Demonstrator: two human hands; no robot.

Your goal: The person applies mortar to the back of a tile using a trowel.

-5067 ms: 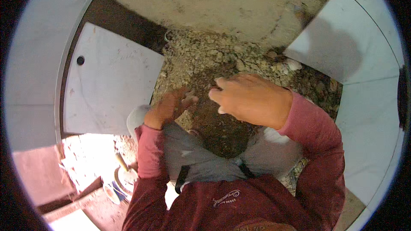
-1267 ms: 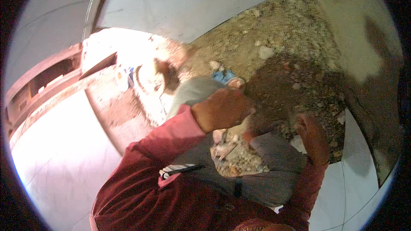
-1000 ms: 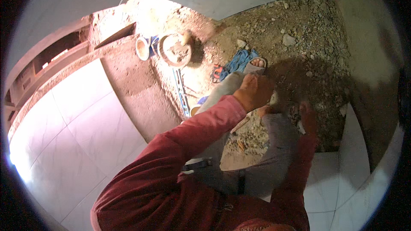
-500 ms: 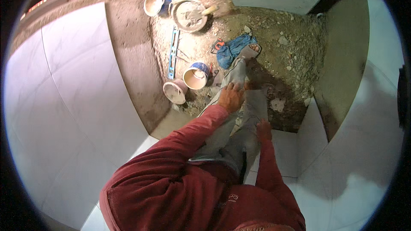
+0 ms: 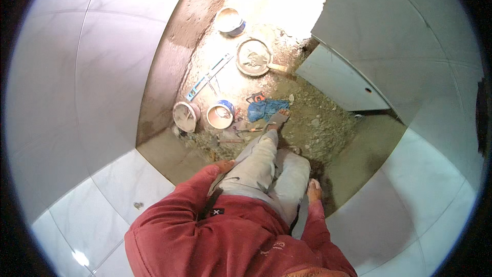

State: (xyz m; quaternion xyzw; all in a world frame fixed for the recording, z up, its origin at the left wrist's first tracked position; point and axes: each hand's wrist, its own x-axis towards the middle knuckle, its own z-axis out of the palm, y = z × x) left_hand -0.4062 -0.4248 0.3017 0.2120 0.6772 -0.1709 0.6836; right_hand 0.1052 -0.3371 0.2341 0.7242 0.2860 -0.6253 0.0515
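My left hand (image 5: 224, 166) lies against the outer side of my left leg in light grey trousers (image 5: 251, 166), fingers stretched out and holding nothing visible. Beside my right leg, at the edge of the tiles, is my right hand (image 5: 315, 191), its fingers pointing forward with nothing seen in them. My left foot, in a sandal (image 5: 277, 119), rests on rough ground just short of a crumpled blue cloth (image 5: 264, 110). An orange-and-black tool (image 5: 255, 97), perhaps a tape measure, sits by the cloth.
Ahead stand a pinkish bucket (image 5: 185, 116), a blue-and-white bucket (image 5: 220, 115), a round mortar tub (image 5: 253, 57) and another bucket (image 5: 229, 21). A blue spirit level (image 5: 207, 78) lies between them. Marble-look tiles (image 5: 118, 87) cover both sides; a loose tile panel (image 5: 341, 79) leans at the right.
The view has swung round. My left hand has drawn back from the knee to the leg's outer side. My right hand has left the right leg for the tile edge.
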